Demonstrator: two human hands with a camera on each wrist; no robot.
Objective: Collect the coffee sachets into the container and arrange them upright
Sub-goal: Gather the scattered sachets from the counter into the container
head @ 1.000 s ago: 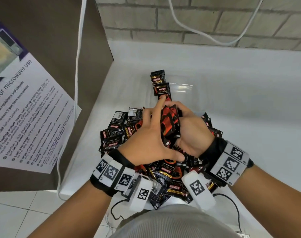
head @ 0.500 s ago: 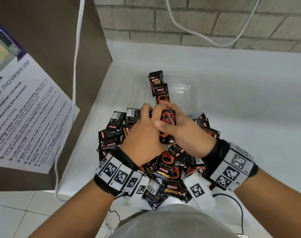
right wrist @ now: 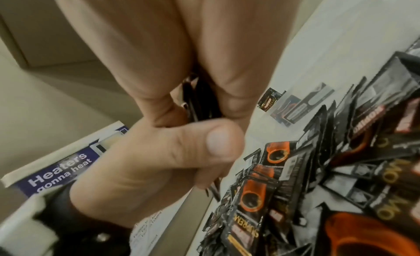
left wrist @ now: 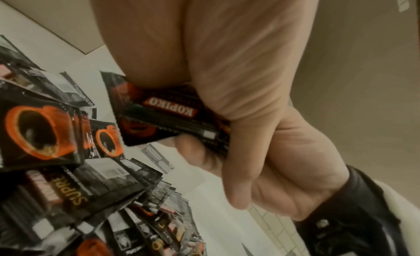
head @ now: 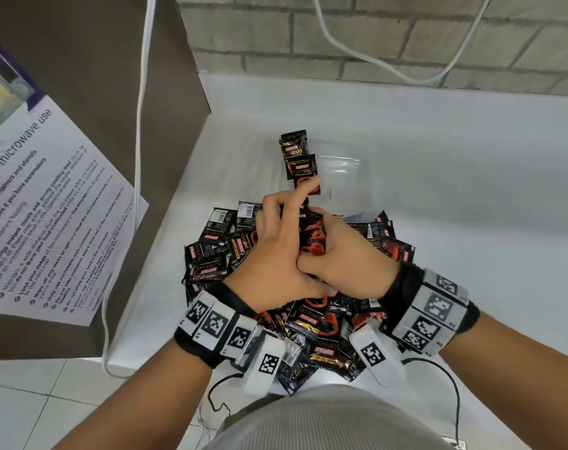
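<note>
A heap of black-and-orange coffee sachets (head: 211, 254) lies on the white counter (head: 470, 206). Over it, my left hand (head: 276, 251) and right hand (head: 347, 261) press together around a small bundle of sachets (head: 313, 237). The left wrist view shows the bundle (left wrist: 172, 119) clamped between palm and fingers. In the right wrist view its edges (right wrist: 200, 101) peek out between the fingers. My left index finger (head: 305, 190) sticks out toward the clear container (head: 344, 164) just beyond. Two sachets (head: 300, 160) stand upright at the container's left end.
A brown cabinet side with a printed microwave notice (head: 49, 203) rises on the left, and a white cable (head: 139, 157) hangs down it. A brick wall (head: 405, 34) backs the counter. More sachets (head: 315, 323) lie near the counter's front edge by my wrists.
Both hands stayed over the heap with the bundle between them. My left index finger, curled half a second ago, now points out toward the container.
</note>
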